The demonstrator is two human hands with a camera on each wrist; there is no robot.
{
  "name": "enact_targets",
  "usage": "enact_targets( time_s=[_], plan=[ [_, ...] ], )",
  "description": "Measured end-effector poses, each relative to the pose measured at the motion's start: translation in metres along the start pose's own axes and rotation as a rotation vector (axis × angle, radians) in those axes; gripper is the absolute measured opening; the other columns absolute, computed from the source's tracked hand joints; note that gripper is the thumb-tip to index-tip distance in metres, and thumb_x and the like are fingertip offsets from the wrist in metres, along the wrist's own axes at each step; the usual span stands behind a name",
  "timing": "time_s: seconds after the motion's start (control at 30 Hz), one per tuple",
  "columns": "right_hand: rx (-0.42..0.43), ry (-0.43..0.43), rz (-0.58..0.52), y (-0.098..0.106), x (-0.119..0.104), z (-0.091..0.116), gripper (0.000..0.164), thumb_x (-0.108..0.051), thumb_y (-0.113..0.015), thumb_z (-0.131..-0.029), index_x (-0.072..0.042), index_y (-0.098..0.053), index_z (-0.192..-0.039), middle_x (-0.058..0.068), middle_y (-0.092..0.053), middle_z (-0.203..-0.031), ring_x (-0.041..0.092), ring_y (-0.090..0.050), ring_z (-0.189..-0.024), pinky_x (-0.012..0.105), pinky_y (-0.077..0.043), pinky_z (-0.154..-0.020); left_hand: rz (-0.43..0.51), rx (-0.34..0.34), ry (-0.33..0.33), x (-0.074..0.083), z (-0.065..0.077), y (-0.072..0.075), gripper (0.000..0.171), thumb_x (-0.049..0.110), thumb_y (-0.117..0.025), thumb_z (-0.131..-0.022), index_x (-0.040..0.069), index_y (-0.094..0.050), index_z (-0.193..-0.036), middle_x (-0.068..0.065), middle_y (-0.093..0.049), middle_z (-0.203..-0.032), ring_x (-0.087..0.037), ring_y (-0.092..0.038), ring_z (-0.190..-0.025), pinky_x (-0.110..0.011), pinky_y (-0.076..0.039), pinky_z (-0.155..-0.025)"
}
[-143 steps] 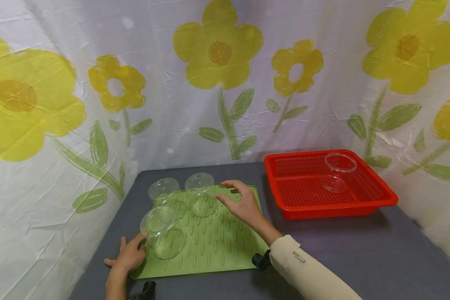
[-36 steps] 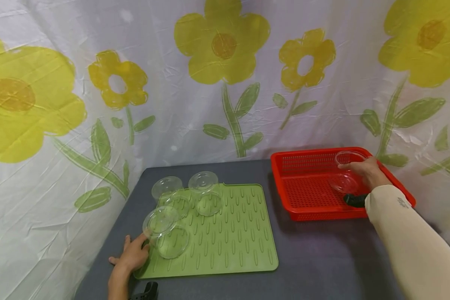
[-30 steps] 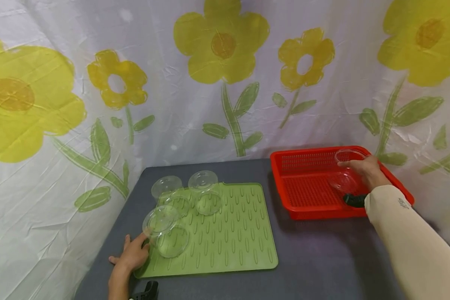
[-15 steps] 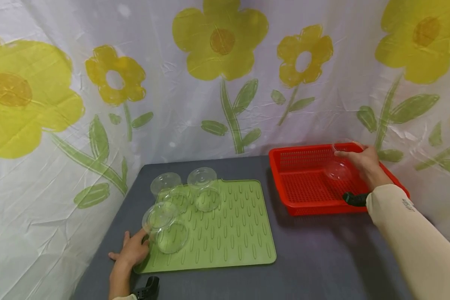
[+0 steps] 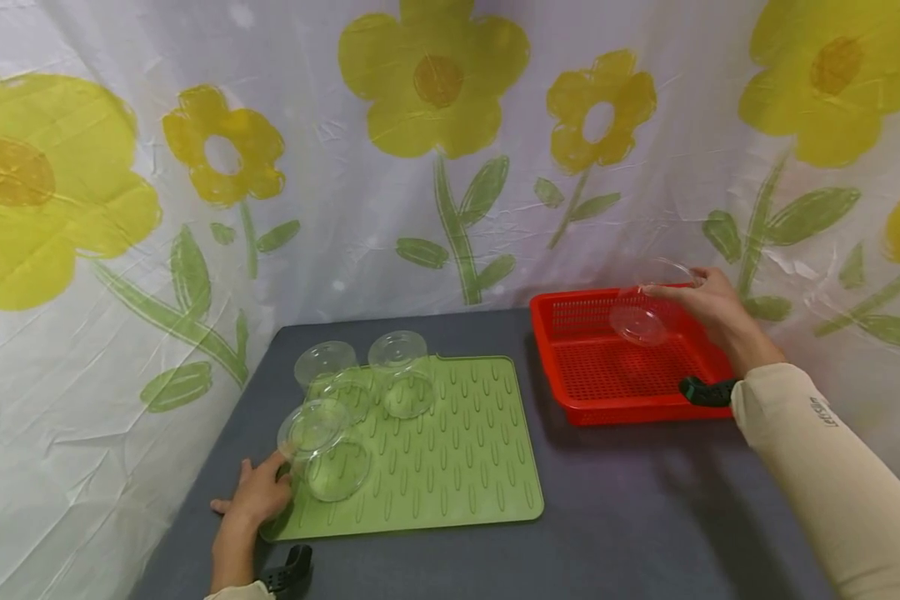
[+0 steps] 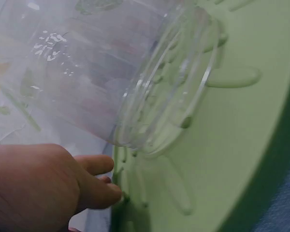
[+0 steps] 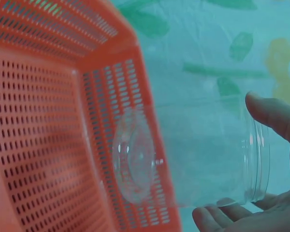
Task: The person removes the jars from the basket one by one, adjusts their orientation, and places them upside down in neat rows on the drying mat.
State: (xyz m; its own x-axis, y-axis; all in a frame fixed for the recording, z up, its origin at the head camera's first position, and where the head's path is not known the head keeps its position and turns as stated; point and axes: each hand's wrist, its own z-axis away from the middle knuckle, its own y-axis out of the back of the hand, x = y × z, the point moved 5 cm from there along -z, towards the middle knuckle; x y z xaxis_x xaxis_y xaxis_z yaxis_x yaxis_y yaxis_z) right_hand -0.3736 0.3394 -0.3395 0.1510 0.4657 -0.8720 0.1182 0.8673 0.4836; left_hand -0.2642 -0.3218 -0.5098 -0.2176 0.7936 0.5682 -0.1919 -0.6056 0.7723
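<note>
My right hand [image 5: 723,312] grips a clear plastic jar [image 5: 640,325] near its threaded rim, thumb on one side and fingers on the other. The jar is upright, slightly tilted, its base over the red basket [image 5: 607,413]; the right wrist view shows this jar [image 7: 205,150] with nothing visible inside. At the left, three similar clear jars stand mouth down on a green ribbed mat [image 5: 457,467]: a near one [image 5: 337,471], a back left one [image 5: 326,364] and a back right one [image 5: 401,354]. Beside the near jar, my left hand [image 5: 253,496] rests with extended fingers at the mat's left edge.
The basket has perforated walls and stands right of the mat on a dark grey table [image 5: 615,517]. Behind and at both sides hangs a white curtain [image 5: 330,250] with yellow flowers, close to the table's back edge.
Earlier my right hand left the back right jar and went to the jar in the basket. Since then it has raised that jar and drawn it leftward. The left hand stays put.
</note>
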Motion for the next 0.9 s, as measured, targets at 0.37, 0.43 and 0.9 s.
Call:
enact_targets(
  time_s=[0.37, 0.43, 0.9],
  plan=[
    [-0.049, 0.043, 0.011, -0.015, -0.029, 0.01, 0.116, -0.05, -0.072, -0.091, 0.001, 0.004, -0.162, 0.03, -0.007, -0.168, 0.049, -0.018, -0.153, 0.063, -0.025, -0.122, -0.044, 0.182, -0.064, 0.016, 0.006, 0.044, 0.056, 0.017, -0.029, -0.108, 0.013, -0.022, -0.163, -0.021, -0.017, -0.168, -0.062, -0.041, -0.13, -0.079, -0.039, -0.093],
    [-0.054, 0.052, 0.005, -0.018, -0.032, 0.011, 0.115, -0.049, -0.072, -0.092, 0.0, 0.004, -0.162, 0.03, -0.006, -0.168, 0.049, -0.016, -0.153, 0.063, -0.024, -0.123, -0.051, 0.26, -0.082, 0.024, 0.009, 0.054, 0.054, 0.016, -0.029, -0.108, 0.012, -0.026, -0.162, -0.023, -0.024, -0.166, -0.054, -0.059, -0.104, -0.056, -0.051, -0.07],
    [-0.14, 0.1, -0.047, -0.045, -0.056, 0.02, 0.111, -0.04, -0.075, -0.092, -0.008, 0.003, -0.164, 0.026, -0.009, -0.169, 0.042, -0.015, -0.157, 0.061, -0.022, -0.125, 0.158, 0.85, -0.418, 0.126, 0.039, 0.097, 0.038, 0.013, -0.059, -0.101, 0.009, -0.063, -0.139, -0.023, -0.06, -0.141, -0.049, -0.053, -0.13, -0.068, -0.038, -0.107]
  ],
)
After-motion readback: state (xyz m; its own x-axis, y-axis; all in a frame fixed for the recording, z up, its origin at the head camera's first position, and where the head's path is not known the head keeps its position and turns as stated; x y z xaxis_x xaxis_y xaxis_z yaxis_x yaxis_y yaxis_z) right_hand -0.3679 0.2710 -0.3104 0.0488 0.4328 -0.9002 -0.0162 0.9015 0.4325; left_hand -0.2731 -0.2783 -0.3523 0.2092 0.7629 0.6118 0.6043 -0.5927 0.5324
